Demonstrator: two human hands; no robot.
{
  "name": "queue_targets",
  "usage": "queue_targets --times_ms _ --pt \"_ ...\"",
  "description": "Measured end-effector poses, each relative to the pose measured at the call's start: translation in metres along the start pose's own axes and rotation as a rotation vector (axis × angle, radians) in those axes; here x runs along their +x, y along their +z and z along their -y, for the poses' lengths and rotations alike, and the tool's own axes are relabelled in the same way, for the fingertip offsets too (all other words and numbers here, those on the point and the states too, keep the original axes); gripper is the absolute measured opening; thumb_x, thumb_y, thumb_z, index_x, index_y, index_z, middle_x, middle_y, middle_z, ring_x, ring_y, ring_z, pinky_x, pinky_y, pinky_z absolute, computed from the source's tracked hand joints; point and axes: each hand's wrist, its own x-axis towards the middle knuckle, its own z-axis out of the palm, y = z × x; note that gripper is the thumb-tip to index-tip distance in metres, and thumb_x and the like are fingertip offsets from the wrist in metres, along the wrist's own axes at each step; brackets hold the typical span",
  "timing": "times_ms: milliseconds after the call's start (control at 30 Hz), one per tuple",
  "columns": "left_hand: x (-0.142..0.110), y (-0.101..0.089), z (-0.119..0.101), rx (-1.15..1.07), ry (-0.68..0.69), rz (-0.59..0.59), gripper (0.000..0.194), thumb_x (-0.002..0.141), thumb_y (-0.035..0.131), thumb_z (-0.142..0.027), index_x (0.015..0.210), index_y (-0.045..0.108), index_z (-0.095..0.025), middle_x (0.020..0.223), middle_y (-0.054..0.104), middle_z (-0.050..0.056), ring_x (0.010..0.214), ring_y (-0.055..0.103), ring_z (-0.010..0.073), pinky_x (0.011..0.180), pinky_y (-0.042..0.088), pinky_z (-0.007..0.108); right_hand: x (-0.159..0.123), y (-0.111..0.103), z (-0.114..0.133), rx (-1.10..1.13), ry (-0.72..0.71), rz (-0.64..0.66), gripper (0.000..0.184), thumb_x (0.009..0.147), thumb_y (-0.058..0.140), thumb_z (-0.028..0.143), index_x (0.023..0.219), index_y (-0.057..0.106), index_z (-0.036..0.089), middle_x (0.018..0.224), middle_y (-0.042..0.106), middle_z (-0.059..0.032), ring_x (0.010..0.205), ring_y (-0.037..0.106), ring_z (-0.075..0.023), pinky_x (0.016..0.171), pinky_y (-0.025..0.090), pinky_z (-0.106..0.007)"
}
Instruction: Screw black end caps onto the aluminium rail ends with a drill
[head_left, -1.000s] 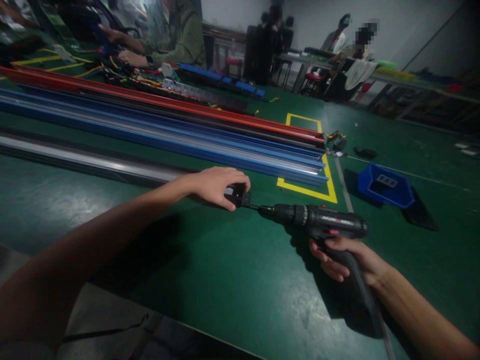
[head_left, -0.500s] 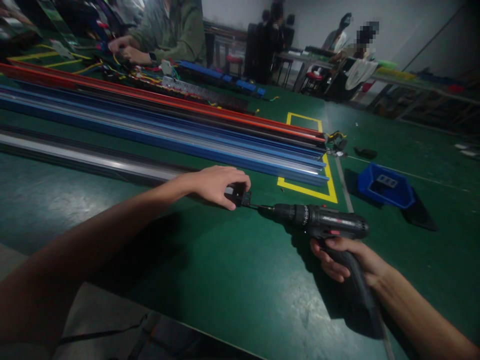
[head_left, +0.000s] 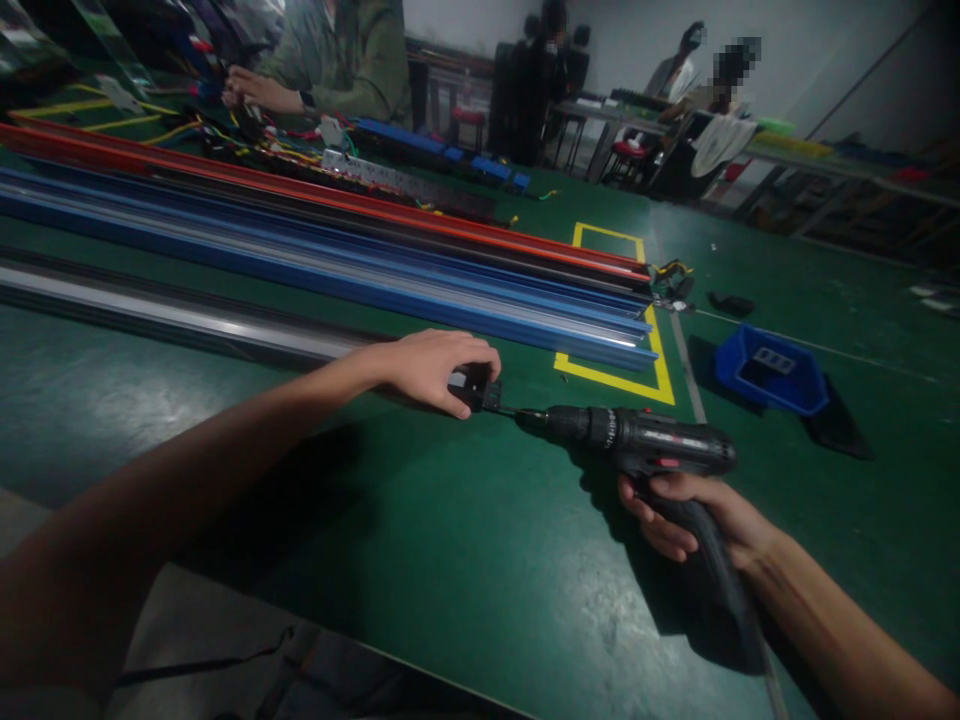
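Black plastic and metal meet in the middle of the bench: a power drill (head_left: 660,442) lies level in the right hand (head_left: 701,510), its nose aimed left at a dark end piece (head_left: 480,388). And look at that left arm, reaching in long and low from the near left, wrist nearly flat, the left hand (head_left: 427,368) arched over the end of a silver-and-dark bar (head_left: 225,325). Thumb on the near side, fingers curling over the far side, it grips the end piece between them! Whether piece and bar are joined, the hand hides.

Over on the right, the forearm angles up from the lower corner, fingers wrapped round the drill's handle, the grip slanting towards the person. Is the trigger squeezed? Cannot tell. The thin bit (head_left: 507,411) runs straight to the end piece, its tip right at the edge; how deep it sits is too small to tell.

Now the lettering: a pale line of print with a red patch runs along the drill's body, too blurred to read. Tiny marks ring its collar, equally illegible. Beyond, a blue bin (head_left: 806,398) carries a whitish label (head_left: 774,361), no words readable.
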Motion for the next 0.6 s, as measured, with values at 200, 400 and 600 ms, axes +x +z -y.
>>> queue_targets --times_ms 200,400,600 --pt "0.0001 0.0009 0.0005 0.012 0.003 -0.007 0.049 0.077 0.075 -0.052 0.118 0.058 -0.029 0.121 0.065 0.000 0.106 0.059 0.0222 0.086 0.038 0.029 0.0005 -0.0003 -0.0005 0.012 -0.020 0.004 0.022 0.092 0.067 0.024 0.102 0.075 0.006 0.078 0.065 -0.0051 0.043 0.051 -0.0037 0.047 0.053 -0.019" --pt "0.0000 0.0006 -0.0003 0.013 0.000 -0.006 0.049 0.077 0.076 -0.051 0.117 0.058 -0.029 0.119 0.066 0.000 0.105 0.059 0.0219 0.085 0.038 0.029 -0.0007 -0.0006 -0.0003 0.016 -0.011 -0.018 0.022 0.091 0.068 0.024 0.101 0.075 0.006 0.077 0.066 -0.0050 0.043 0.053 -0.0040 0.047 0.053 -0.019" --pt "-0.0003 0.0010 0.0000 0.009 -0.004 -0.005 0.050 0.077 0.075 -0.052 0.117 0.058 -0.029 0.119 0.065 0.000 0.106 0.058 0.0222 0.086 0.038 0.030 -0.0015 -0.0023 -0.0014 0.033 -0.006 -0.010 0.021 0.091 0.068 0.023 0.100 0.075 0.005 0.076 0.066 -0.0046 0.044 0.053 -0.0041 0.047 0.054 -0.019"
